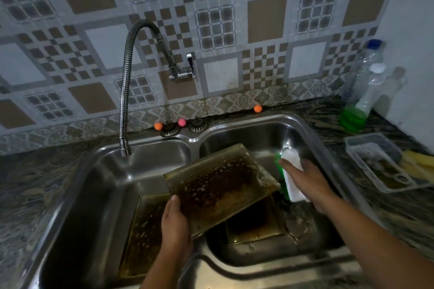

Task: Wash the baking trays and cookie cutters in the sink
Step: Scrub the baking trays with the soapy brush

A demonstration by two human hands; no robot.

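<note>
My left hand grips the near left corner of a dark, greasy baking tray flecked with suds, held tilted over the divider of the double sink. My right hand holds a white and green sponge just right of that tray, above the right basin. A second stained tray lies in the left basin. A third tray sits in the right basin, partly hidden under the held one. No cookie cutters are visible.
A flexible metal tap arches over the left basin, its valve on the tiled wall. A bottle of green dish soap and a clear plastic container stand on the counter at right. Small coloured balls lie along the sink's back edge.
</note>
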